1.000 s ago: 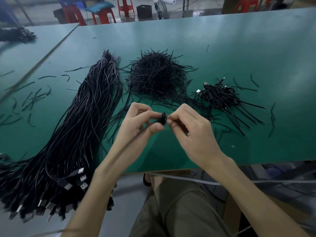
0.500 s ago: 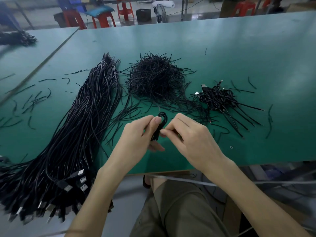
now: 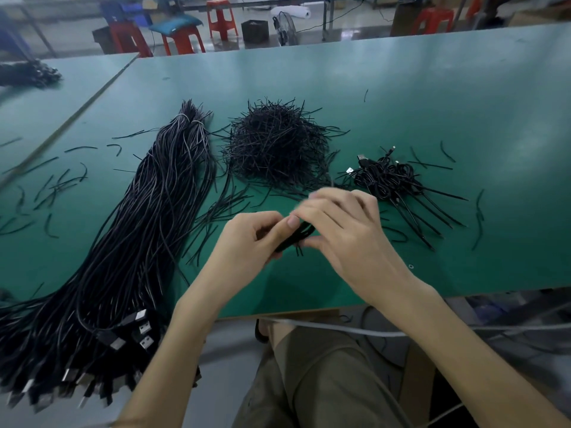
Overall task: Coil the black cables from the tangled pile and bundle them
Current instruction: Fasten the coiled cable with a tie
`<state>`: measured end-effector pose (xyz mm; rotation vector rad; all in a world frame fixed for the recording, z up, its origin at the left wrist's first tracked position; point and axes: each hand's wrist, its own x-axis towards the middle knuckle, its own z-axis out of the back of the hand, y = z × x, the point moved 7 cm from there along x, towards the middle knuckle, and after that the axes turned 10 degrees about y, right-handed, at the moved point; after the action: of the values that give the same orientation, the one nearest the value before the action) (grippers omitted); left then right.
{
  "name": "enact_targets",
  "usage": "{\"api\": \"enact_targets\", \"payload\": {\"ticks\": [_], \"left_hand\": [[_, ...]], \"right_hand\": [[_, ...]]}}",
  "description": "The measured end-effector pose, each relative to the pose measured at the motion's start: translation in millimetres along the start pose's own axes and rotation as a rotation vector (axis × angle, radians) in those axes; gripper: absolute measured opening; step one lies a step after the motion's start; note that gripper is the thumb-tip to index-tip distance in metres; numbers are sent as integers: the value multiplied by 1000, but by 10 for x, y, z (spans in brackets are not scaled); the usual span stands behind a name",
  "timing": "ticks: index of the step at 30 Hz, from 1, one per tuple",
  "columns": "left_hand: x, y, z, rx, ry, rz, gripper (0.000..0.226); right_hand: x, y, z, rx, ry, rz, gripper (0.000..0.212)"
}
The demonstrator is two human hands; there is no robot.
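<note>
Over the near part of the green table [image 3: 401,88], gripping a small coiled black cable [image 3: 298,236] with the left hand [image 3: 247,242], thumb and forefinger curled round its lower end. Pinching the coil's upper end with the right hand [image 3: 349,239], fingers bent over the top, fingertips smeared by motion blur. Holding the coil tilted between the two hands, short black tails poking out underneath; impossible to tell whether touching the table or clear of it

Off to the left, a long thick bundle of black cables [image 3: 148,230] laid lengthways, banded near the far end, USB plugs [image 3: 142,329] spilling over the near edge. Straight ahead beyond the hands, a bristling heap of short black ties [image 3: 275,143]. Right of that, just beyond the right hand, a small pile of coiled cables [image 3: 389,177], tie ends jutting toward the near right, a couple of silver plugs at its far side. Loose ties [image 3: 52,186] strewn over the left of the table, a few more at the far right. Past the far edge, red stools [image 3: 221,18] and a floor fan [image 3: 285,27]
</note>
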<state>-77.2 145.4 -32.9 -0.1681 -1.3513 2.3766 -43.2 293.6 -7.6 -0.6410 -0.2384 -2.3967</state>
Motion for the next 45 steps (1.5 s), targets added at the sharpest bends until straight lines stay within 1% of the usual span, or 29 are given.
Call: {"api": "enact_targets", "payload": {"ticks": [2, 3, 5, 7, 8, 10, 12, 14, 16, 18, 21, 24, 25, 27, 30, 31, 33, 35, 37, 39, 40, 42, 44, 45], "left_hand": [[-5, -17, -4, 1, -32, 4, 39], [-13, -19, 24, -11, -70, 12, 40], [-30, 40, 157, -76, -189, 55, 36], [-78, 172, 353, -52, -334, 153, 26], [-122, 252, 459, 44, -400, 235, 23], [-236, 410, 644, 371, -466, 443, 28], [-339, 535, 761, 640, -433, 635, 41], [-427, 636, 831, 768, -385, 756, 45], [-487, 699, 860, 800, -353, 812, 42], [-510, 739, 877, 807, -339, 831, 41], [-526, 792, 944, 759, -334, 869, 48], [-513, 838, 1007, 756, -265, 910, 41], [-507, 842, 1014, 749, -252, 912, 36], [-498, 802, 1016, 716, -277, 870, 28], [-501, 685, 985, 704, -361, 761, 17], [-495, 654, 964, 713, -363, 740, 14], [-459, 617, 925, 689, -341, 719, 14], [-405, 572, 860, 587, -311, 692, 17], [-353, 472, 732, 490, -284, 630, 14], [-290, 358, 556, 373, -228, 529, 5], [-265, 301, 464, 288, -190, 473, 10], [-221, 174, 257, 111, -51, 359, 16], [-196, 48, 100, 54, 71, 256, 18], [-197, 15, 71, 33, 84, 231, 19]], "right_hand": [[-21, -18, 21, -2, -46, 11, 15], [-29, -52, 34, 7, -63, -1, 13], [-24, -184, 69, 31, -96, -66, 17], [6, -413, 92, 31, -118, -187, 21], [20, -563, 82, 33, -113, -266, 23], [22, -881, 10, 62, -75, -434, 25], [-15, -1158, -98, 95, -32, -586, 29], [-65, -1348, -210, 107, 4, -691, 32], [-107, -1455, -344, 151, 61, -762, 35], [-131, -1490, -442, 203, 88, -802, 36], [-141, -1494, -489, 216, 58, -815, 38], [-168, -1495, -482, 192, 35, -819, 45], [-176, -1481, -467, 167, 28, -815, 47], [-181, -1402, -419, 95, 5, -787, 48], [-154, -1183, -354, 34, -26, -687, 40], [-141, -1090, -353, 31, -19, -645, 37], [-109, -885, -356, 46, 3, -564, 33], [-65, -670, -356, 105, 30, -489, 34], [1, -417, -374, 173, 84, -386, 41], [85, -146, -401, 226, 143, -276, 51], [128, -16, -419, 233, 171, -220, 56], [189, 206, -474, 254, 236, -121, 70], [207, 329, -534, 356, 313, -71, 90], [206, 347, -550, 420, 339, -70, 96]]}}
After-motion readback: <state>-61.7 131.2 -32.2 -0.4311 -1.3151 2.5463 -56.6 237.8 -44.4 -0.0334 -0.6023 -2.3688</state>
